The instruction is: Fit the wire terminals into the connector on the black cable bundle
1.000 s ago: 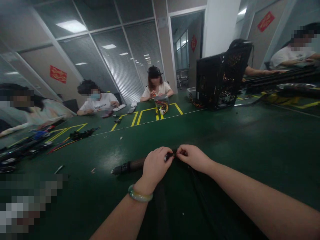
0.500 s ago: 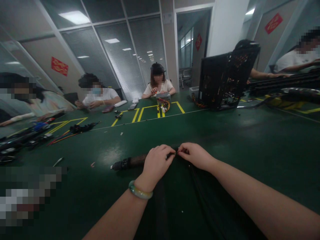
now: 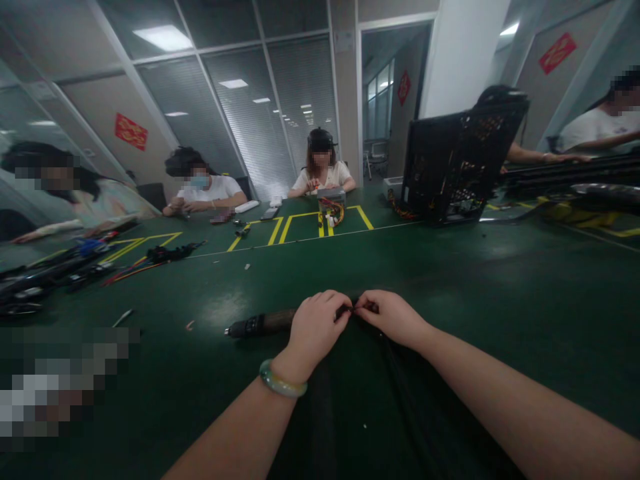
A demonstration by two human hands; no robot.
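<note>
My left hand (image 3: pixel 315 328) is closed, its fingers pinched around a small dark connector (image 3: pixel 349 309) at the end of a black cable bundle (image 3: pixel 400 393). My right hand (image 3: pixel 393 317) is closed too and pinches the same dark piece from the right, fingertips almost touching the left ones. A dark tube-like screwdriver (image 3: pixel 260 325) lies on the green table (image 3: pixel 500 300) just left of my left hand, partly hidden behind it. A green bangle sits on my left wrist. The black cables run from the hands back toward me.
A black open computer case (image 3: pixel 450 167) stands at the back right. Several people sit around the table. A power supply with coloured wires (image 3: pixel 331 203) lies far ahead, cable bundles (image 3: pixel 165 254) lie at the left. Yellow tape lines mark the table.
The view has shifted slightly. Both hands stay pinched together on the small dark piece, with only small finger movement.
</note>
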